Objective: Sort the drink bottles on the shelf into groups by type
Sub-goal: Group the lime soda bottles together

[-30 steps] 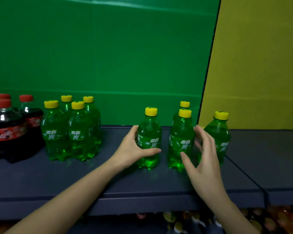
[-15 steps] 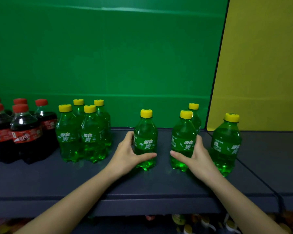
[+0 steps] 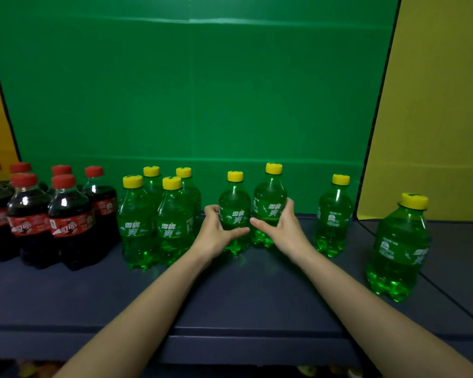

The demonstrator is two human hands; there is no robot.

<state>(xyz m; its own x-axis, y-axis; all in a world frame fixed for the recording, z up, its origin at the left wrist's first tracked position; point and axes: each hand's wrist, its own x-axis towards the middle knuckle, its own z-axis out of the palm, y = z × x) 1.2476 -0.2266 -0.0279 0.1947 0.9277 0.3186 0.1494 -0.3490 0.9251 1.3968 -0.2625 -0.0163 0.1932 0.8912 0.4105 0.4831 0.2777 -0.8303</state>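
- Head view, middle of the dark shelf (image 3: 243, 296): centre-left green bottle (image 3: 234, 211) and centre-right green bottle (image 3: 269, 203), both upright with yellow caps, side by side and touching or nearly so.
- Left hand (image 3: 216, 233) wrapped round the lower body of the centre-left green bottle, thumb across the front, fingers curled behind its left side.
- Right hand (image 3: 281, 227) curled round the centre-right green bottle, thumb in front near the base, fingers on its right flank; cannot tell whether off the shelf or standing on it.
- Just left of the left hand: cluster of four green bottles (image 3: 153, 222), packed tight in two rows.
- Further left, beside that cluster: cola bottles (image 3: 66, 222) with red caps, grouped together at the shelf's left end.
- Right of the hands, apart: lone green bottle (image 3: 333, 216) near the back.
- Well to the right and nearer the front edge: far-right green bottle (image 3: 399, 246).
- Behind: green backdrop (image 3: 189, 91); to its right, yellow panel (image 3: 434, 105).
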